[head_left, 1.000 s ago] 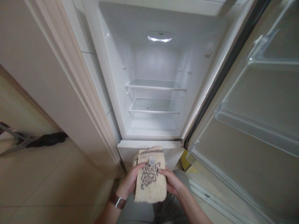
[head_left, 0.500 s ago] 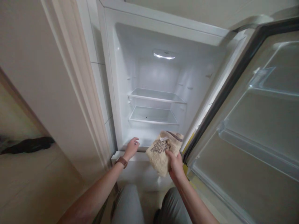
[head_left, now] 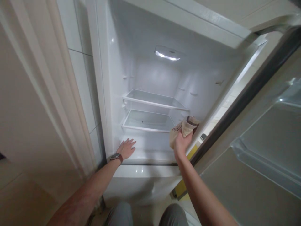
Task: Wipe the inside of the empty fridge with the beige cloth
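An open, empty fridge fills the view, its light on. My right hand grips a folded beige cloth with a dark pattern and presses it against the fridge's inner right wall, near the lower glass shelf. My left hand, with a brown-strapped watch on the wrist, lies flat with fingers spread on the white fridge floor at the front left. An upper glass shelf sits above the lower one.
The open fridge door with clear door bins stands at the right. A closed lower drawer front sits below the compartment. A beige wall panel stands at the left. My knees show at the bottom edge.
My right hand has carried the cloth up and into the fridge to its right wall. My left hand has let go of the cloth and laid itself flat on the fridge floor.
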{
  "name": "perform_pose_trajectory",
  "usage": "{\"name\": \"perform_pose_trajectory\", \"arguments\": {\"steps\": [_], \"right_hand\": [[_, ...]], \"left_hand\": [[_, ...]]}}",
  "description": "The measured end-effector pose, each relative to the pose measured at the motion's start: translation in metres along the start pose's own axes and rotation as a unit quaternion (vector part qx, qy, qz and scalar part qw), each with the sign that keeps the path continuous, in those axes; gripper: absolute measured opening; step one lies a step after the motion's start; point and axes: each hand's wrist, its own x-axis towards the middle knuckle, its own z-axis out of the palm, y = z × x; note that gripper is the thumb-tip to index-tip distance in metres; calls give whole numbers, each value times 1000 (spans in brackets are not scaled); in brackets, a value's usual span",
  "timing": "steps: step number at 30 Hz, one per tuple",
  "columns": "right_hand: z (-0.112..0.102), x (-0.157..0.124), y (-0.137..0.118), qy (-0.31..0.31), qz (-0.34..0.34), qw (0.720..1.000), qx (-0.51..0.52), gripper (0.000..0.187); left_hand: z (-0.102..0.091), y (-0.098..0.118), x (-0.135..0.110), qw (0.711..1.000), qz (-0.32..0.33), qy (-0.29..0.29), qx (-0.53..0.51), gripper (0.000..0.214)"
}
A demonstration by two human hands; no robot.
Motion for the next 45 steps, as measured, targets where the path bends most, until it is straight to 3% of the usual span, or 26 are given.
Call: {"name": "perform_pose_trajectory", "arguments": {"steps": [2, 4, 6, 8, 9, 11, 16, 21, 24, 26, 28, 31, 33, 39, 45], "right_hand": [[20, 4, 3, -57, -21, 992, -110, 60], [41, 4, 4, -171, -78, 958, -215, 61], [60, 3, 5, -308, -162, 890, -295, 60], [74, 1, 4, -400, -228, 813, -355, 53], [79, 1, 4, -423, -246, 785, -378, 48], [85, 2, 4, -440, -259, 759, -403, 38], [84, 17, 5, -451, -268, 758, -389, 45], [77, 50, -4, -328, -215, 828, -400, 46], [71, 66, -12, -272, -247, 846, -387, 49], [69, 71, -11, -296, -296, 825, -380, 50], [68, 71, -6, -376, -313, 779, -392, 49], [69, 66, 7, -486, -272, 717, -419, 43], [71, 62, 15, -501, -259, 709, -424, 47], [79, 57, 28, -507, -285, 727, -364, 65], [78, 70, 44, -422, -192, 822, -331, 46]], "left_hand": [[3, -3, 1, 1000, 0, -13, 12, 57], [3, -4, 1, 1000, 0, -22, 19, 57], [2, -4, 1, 999, -1, -27, 23, 57], [1, -3, 1, 999, -4, -26, 25, 57], [0, -2, 1, 999, -5, -25, 25, 57], [-2, 0, 0, 999, -8, -24, 23, 57], [-5, 4, -2, 1000, -17, -13, 17, 55], [-8, 6, -4, 999, -16, -20, 28, 56], [-10, 7, -3, 999, -17, -25, 29, 55], [-10, 7, -3, 999, -18, -26, 29, 56], [-10, 7, -3, 999, -18, -28, 28, 56], [-10, 7, -3, 999, -21, -29, 24, 56], [-10, 7, -3, 999, -21, -28, 22, 56], [-11, 6, -3, 999, -18, -29, 27, 55], [-9, 5, -2, 998, -22, -37, 36, 55]]}}
